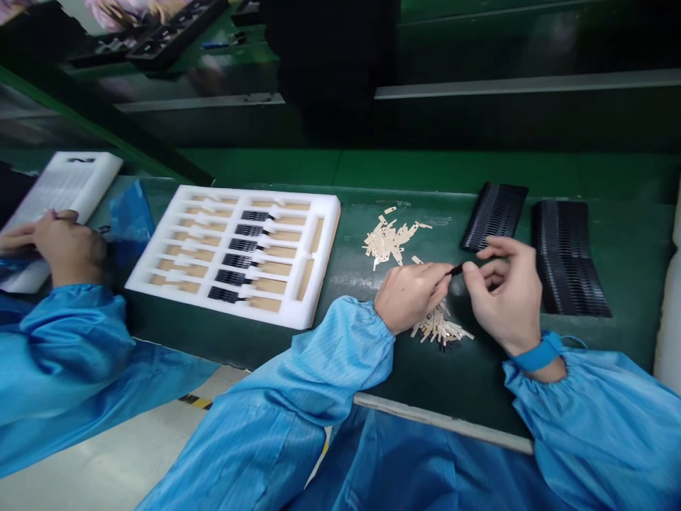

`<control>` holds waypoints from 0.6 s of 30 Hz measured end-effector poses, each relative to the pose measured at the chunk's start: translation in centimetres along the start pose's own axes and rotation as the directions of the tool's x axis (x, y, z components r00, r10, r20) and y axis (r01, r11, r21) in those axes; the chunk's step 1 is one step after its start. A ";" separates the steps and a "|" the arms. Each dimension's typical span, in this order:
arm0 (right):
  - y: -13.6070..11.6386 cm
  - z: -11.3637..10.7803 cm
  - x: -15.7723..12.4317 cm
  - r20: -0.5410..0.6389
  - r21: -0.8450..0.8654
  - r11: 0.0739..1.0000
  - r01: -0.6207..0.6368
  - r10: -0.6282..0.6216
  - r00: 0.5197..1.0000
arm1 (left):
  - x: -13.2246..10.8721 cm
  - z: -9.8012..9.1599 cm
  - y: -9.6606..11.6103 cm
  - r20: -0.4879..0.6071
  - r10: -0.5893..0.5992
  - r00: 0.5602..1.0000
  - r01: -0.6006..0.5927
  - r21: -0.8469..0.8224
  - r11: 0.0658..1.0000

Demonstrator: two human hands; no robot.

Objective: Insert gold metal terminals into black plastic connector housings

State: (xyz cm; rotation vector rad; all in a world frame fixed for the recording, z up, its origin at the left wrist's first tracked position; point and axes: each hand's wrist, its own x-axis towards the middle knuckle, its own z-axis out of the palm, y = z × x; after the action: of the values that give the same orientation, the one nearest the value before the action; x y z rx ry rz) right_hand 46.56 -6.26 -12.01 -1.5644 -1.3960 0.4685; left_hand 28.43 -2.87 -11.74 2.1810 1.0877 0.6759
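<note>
Small black part held up over the green surface, between the two hands, mostly hidden by fingers. Left hand pinches it narrowly; right hand has thumb at the other end, remaining fingers loosely curled — cannot tell if it grips or only touches. Part looks very light, thin, probably fairly stiff but easy to bend or snap; maybe a bit slick, material unclear. Best hold likely a light fingertip pinch at the ends, no squeezing mid-length. Around it: lower pile of pale strips right below the hands, partly covered by the left one, so low moves could scatter it; upper pile of pale strips just beyond. Two black ribbed stacks, near one and far-right one, sit beyond and beside the right hand, limiting room there. White foam tray to the left, some slots filled with black pieces. Co-worker's hand farther left, well apart.
</note>
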 end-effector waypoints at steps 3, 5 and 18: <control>0.0 -0.3 0.4 -0.111 0.104 0.995 0.011 0.001 0.994 | 0.2 -0.1 0.3 0.054 -0.127 0.990 0.137 -0.274 0.952; -0.1 -0.4 0.5 -0.079 0.177 0.984 -0.029 0.044 0.996 | 0.5 -0.1 0.5 0.094 -0.198 0.976 0.219 -0.479 0.850; -1.2 -0.4 0.6 0.122 0.346 0.929 -0.131 0.094 0.988 | 0.8 -0.5 0.9 0.184 -0.236 0.954 0.294 -0.728 0.619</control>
State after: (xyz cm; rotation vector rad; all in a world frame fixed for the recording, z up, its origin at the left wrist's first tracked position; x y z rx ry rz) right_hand 46.36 -5.97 -10.69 -1.3424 -1.2204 0.8334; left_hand 29.01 -2.47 -10.63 1.2760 0.8476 0.7334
